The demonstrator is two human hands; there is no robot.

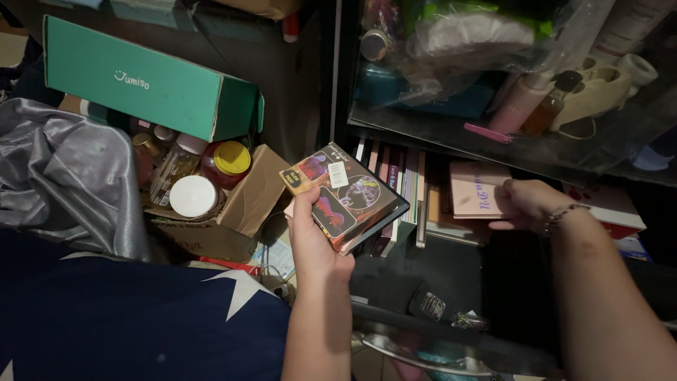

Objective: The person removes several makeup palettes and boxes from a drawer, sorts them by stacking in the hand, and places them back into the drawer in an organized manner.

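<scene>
1 dark flat case [349, 197] with colourful cover art, tilted, just left of shelved books [402, 187], left hand [310, 236] clamped around its lower edge, right hand [525, 204] curled on pink book [478, 189], right of case.

Right hand [527, 203] fingertips hidden behind a pink book [477, 188], both forearms cut off by the bottom edge, row of upright books [398, 176] partly covered by the held case [345, 196], jars [194, 173] half sunk in a cardboard box [240, 212]

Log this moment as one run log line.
left hand: holds dark boxed set | right hand: on pink book | beside: cardboard box of bottles
</scene>
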